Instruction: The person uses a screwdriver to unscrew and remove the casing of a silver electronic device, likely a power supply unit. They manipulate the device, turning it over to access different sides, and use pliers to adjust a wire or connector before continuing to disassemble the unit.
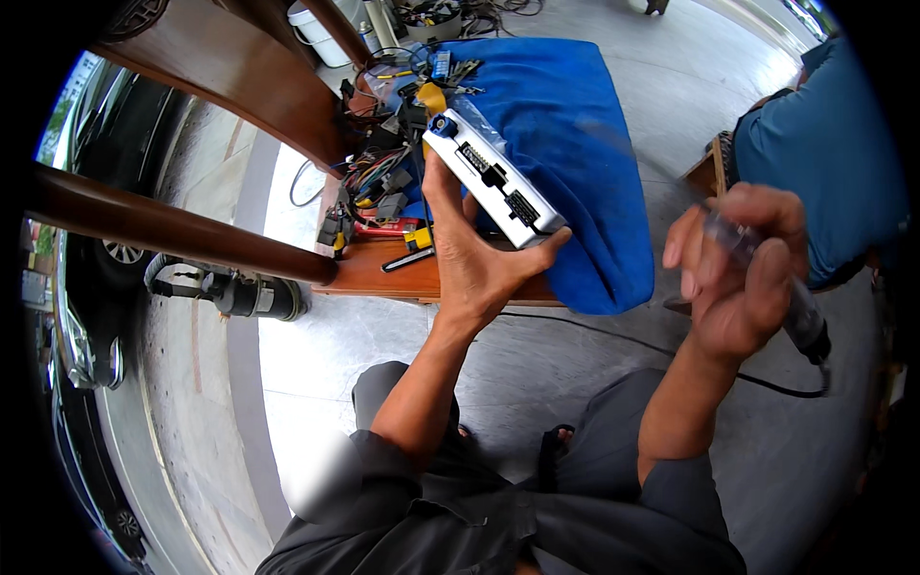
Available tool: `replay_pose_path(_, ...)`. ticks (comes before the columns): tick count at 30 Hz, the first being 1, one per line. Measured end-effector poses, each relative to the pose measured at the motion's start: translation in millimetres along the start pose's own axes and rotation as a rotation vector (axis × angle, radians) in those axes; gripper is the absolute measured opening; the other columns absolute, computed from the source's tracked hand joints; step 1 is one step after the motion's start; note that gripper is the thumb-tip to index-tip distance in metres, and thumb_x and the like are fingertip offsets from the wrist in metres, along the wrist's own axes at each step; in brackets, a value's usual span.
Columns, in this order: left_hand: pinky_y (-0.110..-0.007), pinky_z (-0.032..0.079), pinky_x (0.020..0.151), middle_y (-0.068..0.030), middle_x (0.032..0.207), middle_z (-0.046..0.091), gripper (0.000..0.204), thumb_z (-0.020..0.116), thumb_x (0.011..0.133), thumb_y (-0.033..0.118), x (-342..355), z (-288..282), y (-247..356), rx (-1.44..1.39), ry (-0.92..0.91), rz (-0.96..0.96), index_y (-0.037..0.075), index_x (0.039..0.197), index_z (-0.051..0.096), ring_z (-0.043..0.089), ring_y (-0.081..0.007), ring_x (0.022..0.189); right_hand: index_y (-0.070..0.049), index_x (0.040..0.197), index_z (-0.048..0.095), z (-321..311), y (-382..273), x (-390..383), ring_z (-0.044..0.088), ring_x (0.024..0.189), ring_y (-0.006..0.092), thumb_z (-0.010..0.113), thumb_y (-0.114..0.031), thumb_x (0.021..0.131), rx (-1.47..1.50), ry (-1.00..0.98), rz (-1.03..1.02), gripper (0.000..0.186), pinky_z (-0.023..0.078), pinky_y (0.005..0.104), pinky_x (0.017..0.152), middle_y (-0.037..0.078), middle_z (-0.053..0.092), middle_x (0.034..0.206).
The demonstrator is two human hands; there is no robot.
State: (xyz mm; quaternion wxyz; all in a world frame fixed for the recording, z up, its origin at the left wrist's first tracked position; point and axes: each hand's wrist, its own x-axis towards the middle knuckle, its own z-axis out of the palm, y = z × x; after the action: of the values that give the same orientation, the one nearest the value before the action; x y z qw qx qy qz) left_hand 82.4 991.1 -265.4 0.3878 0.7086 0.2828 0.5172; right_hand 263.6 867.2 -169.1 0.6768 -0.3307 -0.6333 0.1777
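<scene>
My left hand (470, 254) grips a white electronic unit (541, 216), thumb at its near end and fingers around its left side. Tilted above the bench, the unit turns a narrow face up, showing black connector sockets and a blue round plug or socket at its far end. In my right hand (743, 287) is a smoky see-through corded electric screwdriver (805, 321), blurred by motion. Its thin shaft points up and left toward the unit but stays apart from it; a black cord leaves its rear end. Beneath the unit, a blue cloth (575, 105) covers most of the wooden bench (407, 278).
Wire harnesses and connectors (374, 182) crowd the bench's left side, beside a black-and-yellow cutter (410, 257). A wooden rail (192, 225) runs along the left. A black cylindrical device (254, 295) lies on the floor. Another person's blue sleeve (824, 163) is at right.
</scene>
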Motion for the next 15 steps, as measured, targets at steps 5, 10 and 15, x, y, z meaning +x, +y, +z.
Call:
replay_pose_path(5, -0.036, 0.054, 0.096, -0.0151, 0.125, 0.053, 0.114, 0.093, 0.066, 0.018, 3.2, -11.7, 5.5, -0.351, -0.057, -0.345, 0.0, 0.151, 0.019, 0.059, -0.0236, 0.113, 0.003, 0.133, 0.058, 24.3, 43.4, -3.1, 0.073, 0.075, 0.016, 0.073, -0.035, 0.097, -0.135, 0.228, 0.129, 0.055, 0.059, 0.0235, 0.069, 0.02, 0.075, 0.104)
replay_pose_path(10, -0.03, 0.056, 0.086, -0.0115, 0.112, 0.061, 0.083, 0.089, 0.069, 0.019, 9.2, -18.0, 12.2, -0.454, -0.105, -0.452, -0.003, 0.134, 0.042, 0.064, -0.0188, 0.104, -0.005, 0.129, 0.062, 39.1, 76.8, -11.6, 0.07, 0.116, 0.0292, 0.078, -0.043, 0.088, -0.314, 0.089, 0.259, 0.058, 0.056, 0.0411, 0.1, 0.019, 0.072, 0.122)
replay_pose_path(15, -0.032, 0.053, 0.088, -0.012, 0.109, 0.064, 0.069, 0.087, 0.071, 0.028, 5.3, -13.3, 1.0, -0.513, -0.015, -0.438, -0.005, 0.122, 0.053, 0.063, -0.0188, 0.098, -0.008, 0.133, 0.056, 36.8, 98.1, -22.5, 0.062, 0.128, 0.0329, 0.085, -0.058, 0.074, -0.087, 0.032, 0.359, 0.083, 0.051, 0.0454, 0.108, 0.021, 0.066, 0.134)
